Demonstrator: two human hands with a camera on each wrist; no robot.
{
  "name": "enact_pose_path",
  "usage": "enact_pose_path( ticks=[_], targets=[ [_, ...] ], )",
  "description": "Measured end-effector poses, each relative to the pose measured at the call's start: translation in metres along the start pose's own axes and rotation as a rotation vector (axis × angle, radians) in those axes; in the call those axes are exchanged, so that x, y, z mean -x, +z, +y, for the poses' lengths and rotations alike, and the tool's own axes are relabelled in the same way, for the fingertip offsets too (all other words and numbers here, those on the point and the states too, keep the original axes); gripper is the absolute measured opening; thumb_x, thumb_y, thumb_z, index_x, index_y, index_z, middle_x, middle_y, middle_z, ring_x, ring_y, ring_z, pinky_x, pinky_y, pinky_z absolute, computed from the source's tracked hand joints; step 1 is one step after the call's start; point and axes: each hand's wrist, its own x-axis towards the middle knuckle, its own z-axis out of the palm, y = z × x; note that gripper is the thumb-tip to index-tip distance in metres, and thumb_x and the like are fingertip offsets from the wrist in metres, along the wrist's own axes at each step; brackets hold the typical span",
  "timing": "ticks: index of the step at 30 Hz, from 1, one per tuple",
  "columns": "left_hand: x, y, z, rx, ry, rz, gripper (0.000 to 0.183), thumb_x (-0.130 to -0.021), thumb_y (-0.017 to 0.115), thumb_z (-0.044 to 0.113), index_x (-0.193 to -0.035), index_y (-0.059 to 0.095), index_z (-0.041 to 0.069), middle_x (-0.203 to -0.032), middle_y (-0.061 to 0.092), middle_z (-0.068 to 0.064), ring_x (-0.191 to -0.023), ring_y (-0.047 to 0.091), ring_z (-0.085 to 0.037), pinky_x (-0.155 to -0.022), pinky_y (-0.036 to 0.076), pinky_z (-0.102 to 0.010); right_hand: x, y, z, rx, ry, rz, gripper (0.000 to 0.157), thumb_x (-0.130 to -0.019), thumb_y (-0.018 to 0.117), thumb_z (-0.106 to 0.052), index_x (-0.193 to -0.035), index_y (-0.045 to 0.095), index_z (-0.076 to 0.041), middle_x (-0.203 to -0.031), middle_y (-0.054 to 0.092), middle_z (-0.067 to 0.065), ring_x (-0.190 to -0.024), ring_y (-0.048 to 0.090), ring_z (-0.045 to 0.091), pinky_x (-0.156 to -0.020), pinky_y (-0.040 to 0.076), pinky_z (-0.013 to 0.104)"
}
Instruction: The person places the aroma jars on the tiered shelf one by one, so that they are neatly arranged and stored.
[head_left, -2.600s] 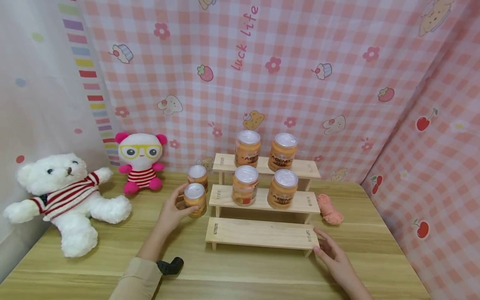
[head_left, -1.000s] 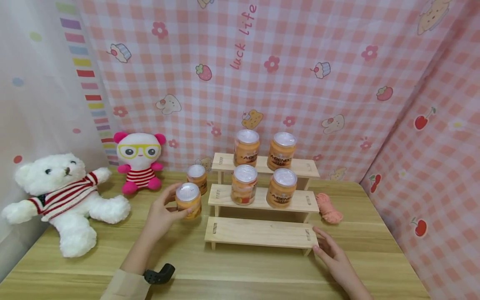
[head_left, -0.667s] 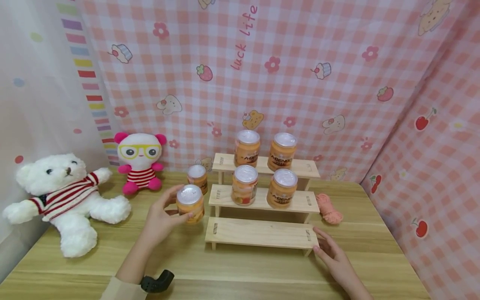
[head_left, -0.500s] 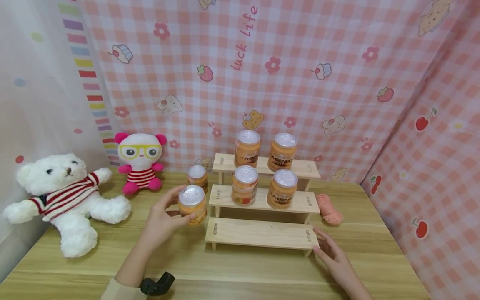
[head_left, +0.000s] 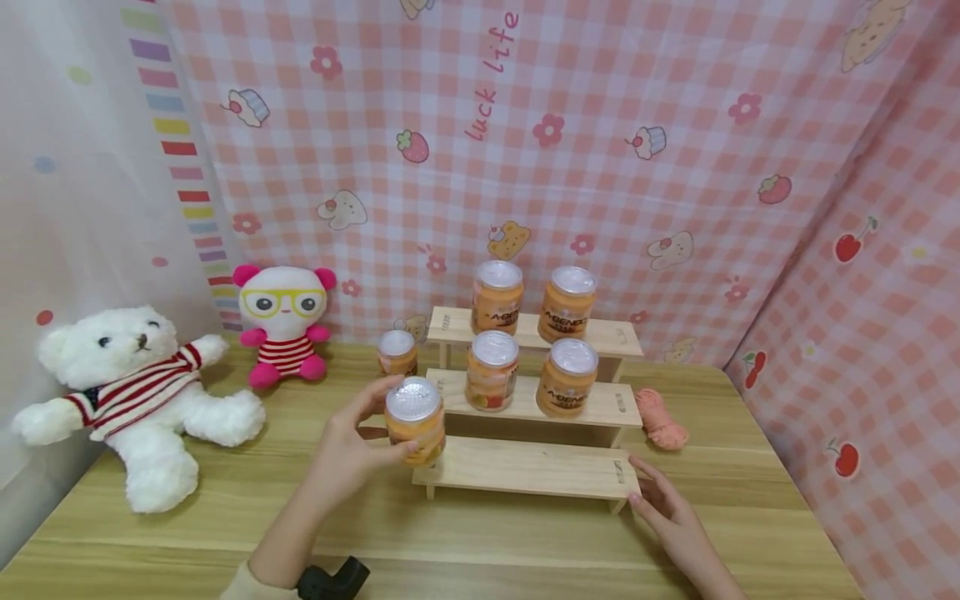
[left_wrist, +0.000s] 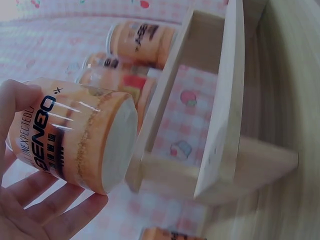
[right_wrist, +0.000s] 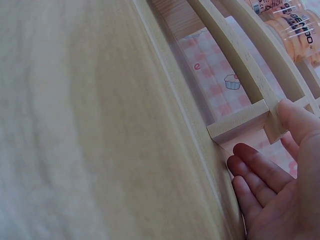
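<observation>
We see the left hand (head_left: 348,450) curled around an orange jar (head_left: 416,423), thumb on the near side and fingers behind. The jar is held up and slightly tilted, just in front of the left end of a three-step wooden stand (head_left: 527,402). The right hand (head_left: 671,512) lies against the right end of the lowest step (head_left: 536,467), thumb and forefinger touching it, while the right wrist view shows us its other fingers stretched out loosely.

A black device (head_left: 333,579) sits at the left wrist, by a pale sleeve (head_left: 258,586). Behind the held jar, we find another orange jar, the rear jar (head_left: 396,360), upright on the wood-grain counter (head_left: 480,550). The middle step carries two upright jars (head_left: 567,382), and the top step two more, the upper jars (head_left: 497,302), all with silvery lids.

Right of the stand lies a bundle of coral yarn (head_left: 662,421). Well to the left sit a pink-eared toy (head_left: 285,329) with yellow glasses and a white bear (head_left: 135,400) in a striped top. Behind everything, we see a pink checked cloth (head_left: 480,192).
</observation>
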Motion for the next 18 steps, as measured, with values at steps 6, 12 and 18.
enact_pose_path(
  ticks=[6, 12, 18],
  targets=[
    [-0.001, 0.017, 0.004, 0.019, -0.029, -0.045, 0.074, -0.066, 0.089, 0.009, -0.131, 0.056, 0.021, -0.118, 0.062, -0.009, -0.107, 0.058, -0.026, -0.078, 0.054, -0.038, 0.001, -0.001, -0.002, -0.007, 0.002, -0.01, 0.047, -0.096, 0.057, -0.004, -0.14, 0.042, 0.001, -0.117, 0.06, 0.018, -0.101, 0.057, 0.002, -0.08, 0.049, 0.02],
    [-0.002, 0.035, 0.006, 0.051, -0.033, -0.067, 0.074, -0.065, 0.088, 0.006, -0.132, 0.056, 0.016, -0.125, 0.059, -0.008, -0.107, 0.058, -0.026, -0.079, 0.054, -0.038, 0.001, -0.001, -0.001, -0.008, 0.005, -0.012, 0.046, -0.096, 0.056, -0.004, -0.14, 0.042, 0.001, -0.116, 0.06, 0.011, -0.101, 0.057, 0.002, -0.08, 0.049, 0.019],
    [-0.004, 0.052, 0.007, 0.083, -0.007, -0.105, 0.074, -0.066, 0.088, 0.007, -0.132, 0.057, 0.014, -0.123, 0.061, -0.006, -0.106, 0.06, -0.024, -0.079, 0.054, -0.039, 0.0, -0.001, 0.0, -0.012, 0.014, -0.006, 0.047, -0.096, 0.057, -0.004, -0.14, 0.043, 0.0, -0.116, 0.06, 0.013, -0.101, 0.058, 0.003, -0.08, 0.049, 0.019]
  ],
)
